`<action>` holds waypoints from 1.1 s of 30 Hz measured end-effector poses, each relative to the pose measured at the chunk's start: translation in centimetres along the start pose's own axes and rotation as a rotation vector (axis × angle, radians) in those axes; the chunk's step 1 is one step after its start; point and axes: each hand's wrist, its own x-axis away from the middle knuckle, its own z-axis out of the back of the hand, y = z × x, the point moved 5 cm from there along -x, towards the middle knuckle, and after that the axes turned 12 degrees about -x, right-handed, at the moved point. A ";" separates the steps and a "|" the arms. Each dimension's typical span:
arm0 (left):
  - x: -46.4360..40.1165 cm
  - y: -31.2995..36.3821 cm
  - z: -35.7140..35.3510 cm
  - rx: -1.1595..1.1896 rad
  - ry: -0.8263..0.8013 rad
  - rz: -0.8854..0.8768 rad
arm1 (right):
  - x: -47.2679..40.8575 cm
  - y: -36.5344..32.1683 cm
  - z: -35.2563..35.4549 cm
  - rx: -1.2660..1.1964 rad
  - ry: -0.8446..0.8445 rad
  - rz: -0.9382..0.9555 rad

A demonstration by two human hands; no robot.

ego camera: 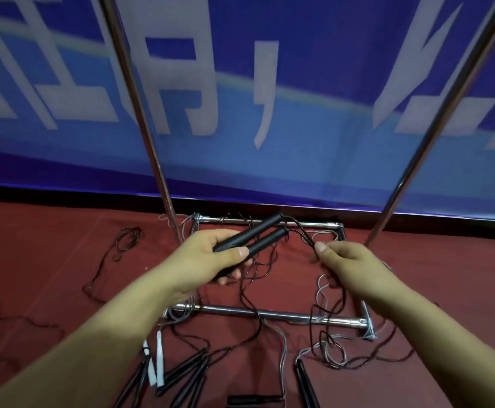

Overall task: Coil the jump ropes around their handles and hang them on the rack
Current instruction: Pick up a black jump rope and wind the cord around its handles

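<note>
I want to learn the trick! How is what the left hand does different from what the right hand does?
The left hand grips two black handles side by side; the right hand pinches only the thin rope. The left hand's fingers wrap around the handles; the right hand's thumb and finger meet at their tips. Both hands hold parts of one jump rope, above the rack's base.

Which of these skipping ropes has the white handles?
The one on the floor at lower left: its two white handles lie among black ones. Every other handle visible, including the pair in the left hand, is black.
</note>
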 end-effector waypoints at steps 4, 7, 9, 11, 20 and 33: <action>0.5 0.8 -2.2 0.012 -0.041 -0.036 | 1.6 -1.3 -1.8 -0.248 -0.084 0.005; 0.5 1.6 -3.3 0.021 -0.124 -0.034 | 2.0 -3.8 -2.0 -0.331 -0.036 0.121; 0.2 2.0 -3.3 0.040 -0.162 -0.027 | 1.8 -4.8 -1.6 -0.322 0.019 0.156; 0.1 2.1 -3.2 0.012 -0.208 -0.030 | 1.9 -5.3 -0.8 -0.261 0.078 0.186; 0.2 1.2 -1.0 -0.027 -0.264 0.028 | 2.0 -4.0 -3.9 -0.023 -0.153 0.151; -1.3 1.7 -3.7 0.330 -0.026 0.009 | -0.1 -3.7 -7.8 -0.701 -0.001 0.023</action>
